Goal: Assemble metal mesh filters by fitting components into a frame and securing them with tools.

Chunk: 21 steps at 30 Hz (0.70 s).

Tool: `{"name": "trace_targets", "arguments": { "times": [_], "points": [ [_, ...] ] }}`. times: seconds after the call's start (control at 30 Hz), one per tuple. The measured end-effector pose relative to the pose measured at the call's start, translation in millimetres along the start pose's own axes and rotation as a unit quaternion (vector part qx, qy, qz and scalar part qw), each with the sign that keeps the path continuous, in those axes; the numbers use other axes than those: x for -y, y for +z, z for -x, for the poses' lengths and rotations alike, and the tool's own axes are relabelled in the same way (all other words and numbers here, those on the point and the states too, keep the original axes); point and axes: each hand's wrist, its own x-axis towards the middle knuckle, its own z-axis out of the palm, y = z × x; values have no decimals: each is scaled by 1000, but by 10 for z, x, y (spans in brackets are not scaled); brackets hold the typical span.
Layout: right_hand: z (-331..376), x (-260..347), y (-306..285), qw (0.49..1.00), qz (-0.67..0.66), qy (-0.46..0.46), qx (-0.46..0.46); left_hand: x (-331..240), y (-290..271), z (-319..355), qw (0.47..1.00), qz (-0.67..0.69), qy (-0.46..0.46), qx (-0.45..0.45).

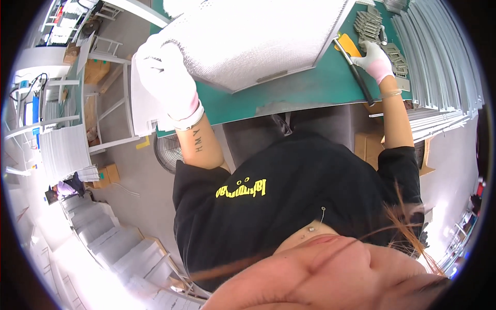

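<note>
A large white panel with a mesh-like surface and a thin metal frame lies across the green worktable. At its left edge is my left hand, in a white glove with the fingers curled in; glare hides what they hold, if anything. My right hand, also gloved, reaches over the table's right side with thumb and fingers apart. Its fingertips are at a pile of small metal brackets. Just left of it lies a hammer with a dark handle, beside a yellow flat piece.
Long white metal strips are stacked along the table's right end. More small metal parts lie beside my right hand. A floor fan stands below the table's left end. Shelving frames and cardboard boxes are farther left.
</note>
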Motion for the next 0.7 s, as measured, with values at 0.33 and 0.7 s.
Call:
{"name": "trace_targets", "arguments": {
  "times": [0.33, 0.7],
  "points": [
    [28, -195, 57, 981, -190, 32, 4, 139, 65, -75, 995, -52, 61, 61],
    [869, 1902, -386, 930, -221, -266, 121, 62, 220, -225, 982, 143, -101, 73]
  ]
}}
